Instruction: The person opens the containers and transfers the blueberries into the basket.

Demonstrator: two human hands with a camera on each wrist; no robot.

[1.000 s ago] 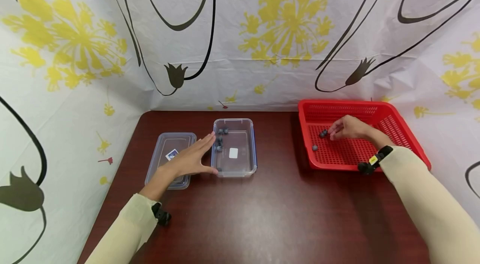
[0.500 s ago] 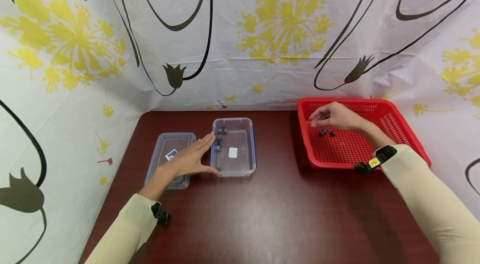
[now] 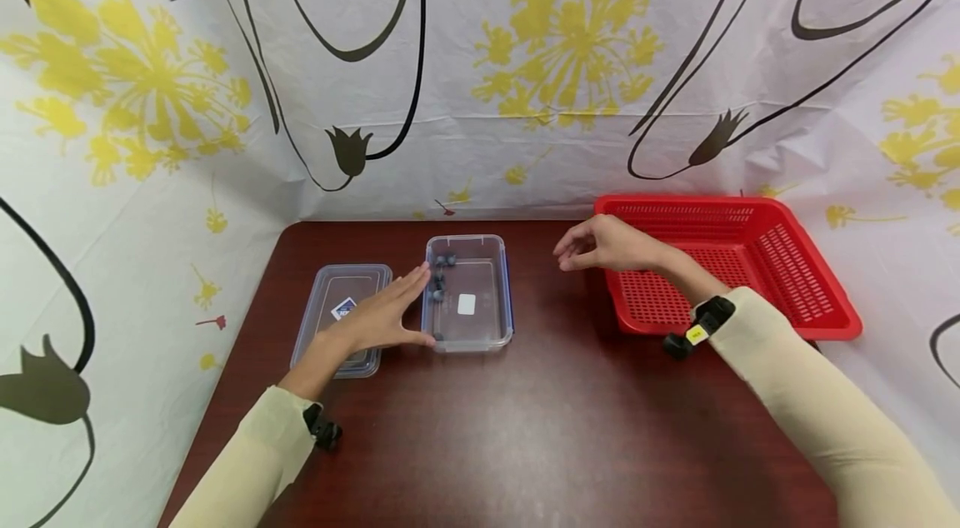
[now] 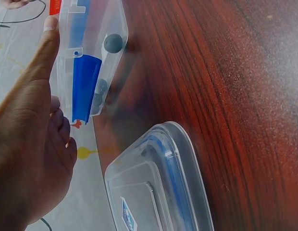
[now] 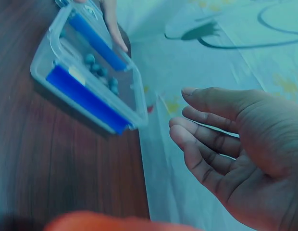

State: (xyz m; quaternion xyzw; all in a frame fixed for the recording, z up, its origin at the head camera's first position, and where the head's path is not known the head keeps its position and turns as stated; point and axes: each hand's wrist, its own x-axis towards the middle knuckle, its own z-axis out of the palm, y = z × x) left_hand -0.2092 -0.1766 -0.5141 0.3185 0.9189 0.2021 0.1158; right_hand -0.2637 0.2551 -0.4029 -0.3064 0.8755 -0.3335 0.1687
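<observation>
My left hand (image 3: 378, 320) rests its straight fingers and thumb against the left side of a clear plastic box (image 3: 489, 313) with blue clips. Several small, round, dark-blue balls, like blueberries (image 3: 439, 295), lie along its left wall. In the left wrist view, one blueberry (image 4: 113, 43) shows through the wall. My right hand (image 3: 609, 243) hovers between the box and a red mesh basket (image 3: 817, 270), fingers loosely bent. The right wrist view shows nothing between thumb and fingers (image 5: 202, 134), though a small berry could be hidden there.
The box's clear lid (image 3: 347, 282) lies on the table left of the box, partly under my left hand and wrist. The brown table (image 3: 480, 436) meets a patterned cloth (image 3: 525, 170) at the back. My right forearm hides part of the basket floor.
My right hand has risen from the basket floor and moved left, past its rim. One blueberry at the basket's left front vanished from view between the earlier frames. The left hand stays put.
</observation>
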